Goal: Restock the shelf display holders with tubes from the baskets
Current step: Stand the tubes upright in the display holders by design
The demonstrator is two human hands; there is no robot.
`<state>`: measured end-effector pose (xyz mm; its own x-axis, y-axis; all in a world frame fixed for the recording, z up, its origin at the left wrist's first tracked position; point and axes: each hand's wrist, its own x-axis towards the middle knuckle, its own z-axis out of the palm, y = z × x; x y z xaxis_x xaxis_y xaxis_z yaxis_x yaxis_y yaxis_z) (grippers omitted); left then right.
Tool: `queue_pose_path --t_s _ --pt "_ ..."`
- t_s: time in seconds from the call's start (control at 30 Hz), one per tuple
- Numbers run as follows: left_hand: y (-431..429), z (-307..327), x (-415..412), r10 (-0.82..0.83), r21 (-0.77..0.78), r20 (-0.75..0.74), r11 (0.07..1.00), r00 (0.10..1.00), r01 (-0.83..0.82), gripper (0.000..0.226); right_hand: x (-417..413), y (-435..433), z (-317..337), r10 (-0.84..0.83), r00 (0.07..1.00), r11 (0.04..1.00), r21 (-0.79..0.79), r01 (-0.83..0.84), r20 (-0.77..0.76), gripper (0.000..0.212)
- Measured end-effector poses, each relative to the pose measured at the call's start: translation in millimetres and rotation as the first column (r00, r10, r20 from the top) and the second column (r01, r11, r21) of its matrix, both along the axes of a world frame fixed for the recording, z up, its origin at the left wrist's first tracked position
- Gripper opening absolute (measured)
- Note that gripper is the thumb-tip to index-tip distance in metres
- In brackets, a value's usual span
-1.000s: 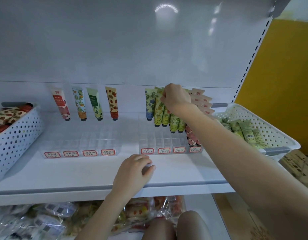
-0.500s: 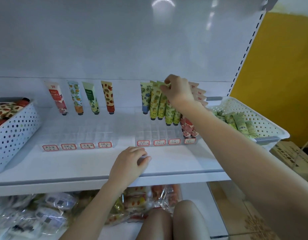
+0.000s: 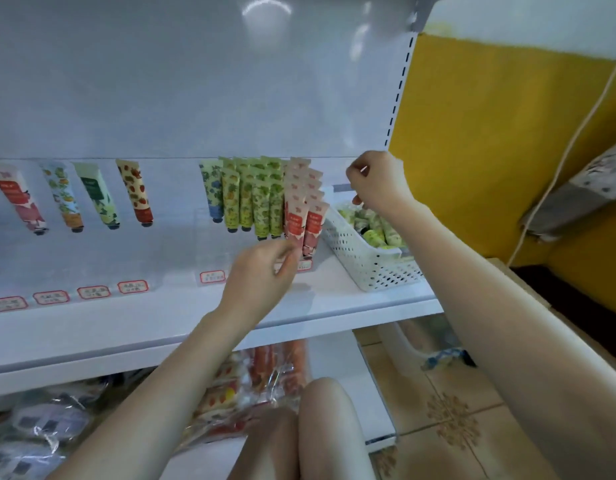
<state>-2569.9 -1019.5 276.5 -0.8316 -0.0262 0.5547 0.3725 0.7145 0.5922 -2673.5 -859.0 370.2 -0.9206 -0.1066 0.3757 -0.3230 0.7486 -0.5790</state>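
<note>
Beneath the curled, empty fingers of the right hand [image 3: 376,183], white basket [image 3: 365,268] of green tubes [image 3: 376,233], left hand [image 3: 261,275] fingertips pinching lower end of front red tube [image 3: 295,220].

The clear left display holder [image 3: 92,268] carries four single tubes [image 3: 95,192] leaning in its back row. The right display holder [image 3: 204,233] is packed with one blue tube [image 3: 213,192], rows of yellow-green tubes [image 3: 260,202] and pink tubes [image 3: 301,206]. Just beside it, a white perforated basket [image 3: 365,261] holds green tubes [image 3: 377,228] lying loose.
</note>
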Motion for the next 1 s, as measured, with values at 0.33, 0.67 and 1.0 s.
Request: queue_pose_path --t_s 0.33,0.67,1.0 --pt "81.4 45.3 -69.4 -0.125 -0.131 0.176 0.98 0.976 0.149 0.022 -10.4 94.6 -15.4 -0.21 0.954 0.977 0.094 0.193 0.216 0.028" --pt "143.0 28.1 -157.5 0.189 -0.564 0.507 0.811 0.841 0.158 0.023 -53.1 112.4 -38.9 -0.275 0.881 0.938 0.308 0.159 0.384 0.031" --pt "153.2 23.6 -185.1 0.307 -0.658 0.673 0.664 0.672 0.356 0.031 -62.2 91.4 -44.1 -0.26 0.868 0.808 0.587 -0.043 0.422 0.021"
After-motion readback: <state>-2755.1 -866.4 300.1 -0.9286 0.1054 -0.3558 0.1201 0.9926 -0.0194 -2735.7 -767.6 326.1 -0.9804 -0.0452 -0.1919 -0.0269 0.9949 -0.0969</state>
